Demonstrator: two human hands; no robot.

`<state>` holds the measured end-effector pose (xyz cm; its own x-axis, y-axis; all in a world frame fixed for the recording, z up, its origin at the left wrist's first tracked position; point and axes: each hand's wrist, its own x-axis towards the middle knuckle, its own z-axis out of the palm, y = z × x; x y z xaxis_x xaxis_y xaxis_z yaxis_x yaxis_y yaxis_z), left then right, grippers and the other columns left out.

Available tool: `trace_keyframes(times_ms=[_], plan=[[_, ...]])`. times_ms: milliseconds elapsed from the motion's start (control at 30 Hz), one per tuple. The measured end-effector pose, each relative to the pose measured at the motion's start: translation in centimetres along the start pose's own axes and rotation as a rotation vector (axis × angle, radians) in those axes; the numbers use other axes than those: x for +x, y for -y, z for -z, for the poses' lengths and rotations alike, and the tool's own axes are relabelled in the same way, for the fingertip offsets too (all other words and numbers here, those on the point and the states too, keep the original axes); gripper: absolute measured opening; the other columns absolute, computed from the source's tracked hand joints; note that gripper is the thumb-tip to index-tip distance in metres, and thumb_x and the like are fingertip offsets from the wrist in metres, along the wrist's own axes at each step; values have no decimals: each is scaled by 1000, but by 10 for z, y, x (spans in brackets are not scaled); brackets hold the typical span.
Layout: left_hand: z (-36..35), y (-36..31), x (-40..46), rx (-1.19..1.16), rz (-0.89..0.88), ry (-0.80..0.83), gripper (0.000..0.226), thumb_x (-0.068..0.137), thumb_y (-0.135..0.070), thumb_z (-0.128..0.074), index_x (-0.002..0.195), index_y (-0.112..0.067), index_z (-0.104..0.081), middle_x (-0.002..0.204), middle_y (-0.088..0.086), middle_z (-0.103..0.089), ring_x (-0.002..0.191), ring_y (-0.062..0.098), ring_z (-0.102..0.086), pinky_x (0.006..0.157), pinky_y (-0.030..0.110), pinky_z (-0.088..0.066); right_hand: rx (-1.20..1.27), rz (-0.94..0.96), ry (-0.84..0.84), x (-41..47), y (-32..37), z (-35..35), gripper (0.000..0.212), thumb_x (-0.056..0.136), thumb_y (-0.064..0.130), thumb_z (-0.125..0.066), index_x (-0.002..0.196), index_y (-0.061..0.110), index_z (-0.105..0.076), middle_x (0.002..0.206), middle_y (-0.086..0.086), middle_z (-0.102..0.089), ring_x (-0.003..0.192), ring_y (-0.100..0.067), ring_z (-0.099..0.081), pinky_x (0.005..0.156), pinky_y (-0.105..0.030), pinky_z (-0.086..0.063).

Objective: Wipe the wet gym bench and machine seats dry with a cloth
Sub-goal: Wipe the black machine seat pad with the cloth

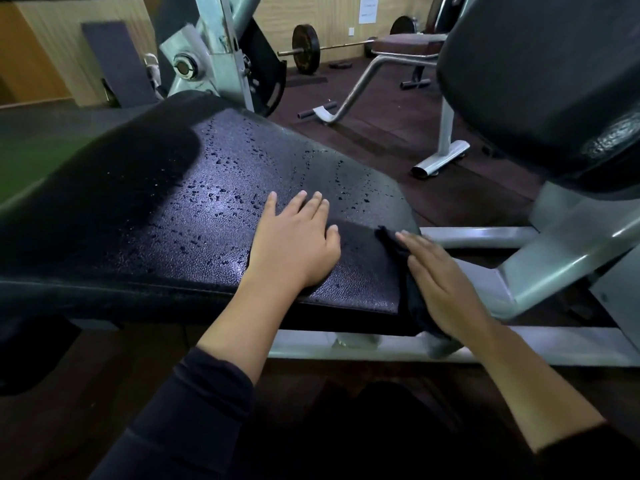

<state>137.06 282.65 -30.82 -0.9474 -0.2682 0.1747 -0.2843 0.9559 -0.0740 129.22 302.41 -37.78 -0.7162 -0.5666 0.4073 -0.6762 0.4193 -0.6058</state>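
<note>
While my left hand lies flat and released on the wet bench, my right hand presses the dark cloth against the bench's right edge. I judge the cloth limp and light; bunch it under the palm.

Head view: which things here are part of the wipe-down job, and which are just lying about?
In the job:
- wet bench pad, droplets all over it
- dark cloth under the right hand
- left hand, flat on the pad
- wet machine seat

Lying about:
- barbell
- brown bench
- mat against the wall
</note>
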Motion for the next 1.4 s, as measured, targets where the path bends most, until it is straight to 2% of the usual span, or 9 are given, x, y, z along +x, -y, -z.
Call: trace_keyframes(times_ms=[133,267,433,567,733,900,1000,1100,1400], plan=[[0,-1,1,-9,2,-7,55,102,-38,-17,154,-21,-20,161,-8,-13,148,9,-8,120,46,0,-107,-75,48,42,13,-17,53,92,33,-27,138,12,-44,144,-7,-43,137,-19,-33,115,-21,-11],[-2,0,5,-15,19,-12,54,103,-37,-17,154,-21,-21,161,-8,-14,148,9,-8,119,43,0,-159,111,71,15,48,-33,57,93,41,-19,141,18,-40,147,-2,-41,139,-23,-31,116,-41,-20],[0,0,5,-8,24,-2,56,101,-42,-18,154,-23,-18,162,-5,-10,149,12,-5,120,42,1,-114,341,86,-32,27,-4,43,99,24,-33,142,18,-40,149,7,-35,143,-14,-21,117,-30,-20],[0,0,4,11,27,10,59,100,-45,-18,155,-25,-15,162,-5,-7,149,13,-3,121,43,2,39,185,105,-6,-8,8,41,98,27,-35,138,26,-43,146,10,-39,141,-7,-24,116,-28,-20],[-1,-4,6,18,48,-5,59,99,-46,-19,155,-27,-16,162,-5,-9,149,12,-4,120,44,1,-40,70,141,51,5,-8,49,90,36,-32,139,29,-40,149,4,-35,139,-5,-20,109,-5,-2],[-4,-5,9,12,75,-21,60,98,-48,-19,154,-29,-16,162,-6,-9,149,13,-5,120,45,1,-88,72,151,50,13,-17,49,90,51,-25,137,43,-37,152,11,-28,143,-10,-13,118,-24,-4],[-5,-7,11,7,88,-25,60,98,-49,-19,154,-30,-16,162,-5,-9,149,15,-4,120,46,2,-83,122,140,58,12,-18,49,93,45,-24,139,35,-39,149,14,-30,136,8,-14,117,-19,-3],[-6,-8,14,14,95,-33,60,98,-49,-20,154,-30,-16,162,-5,-9,149,16,-4,119,47,2,-62,155,179,88,9,-25,50,93,37,-26,140,26,-40,149,4,-36,140,-3,-23,118,-29,-9],[-5,-8,15,-1,89,-22,60,97,-50,-18,154,-31,-16,162,-4,-8,149,17,-3,119,48,3,18,-147,96,108,-34,-9,38,100,14,-38,138,15,-44,148,-6,-38,139,-17,-27,105,-12,-10]])
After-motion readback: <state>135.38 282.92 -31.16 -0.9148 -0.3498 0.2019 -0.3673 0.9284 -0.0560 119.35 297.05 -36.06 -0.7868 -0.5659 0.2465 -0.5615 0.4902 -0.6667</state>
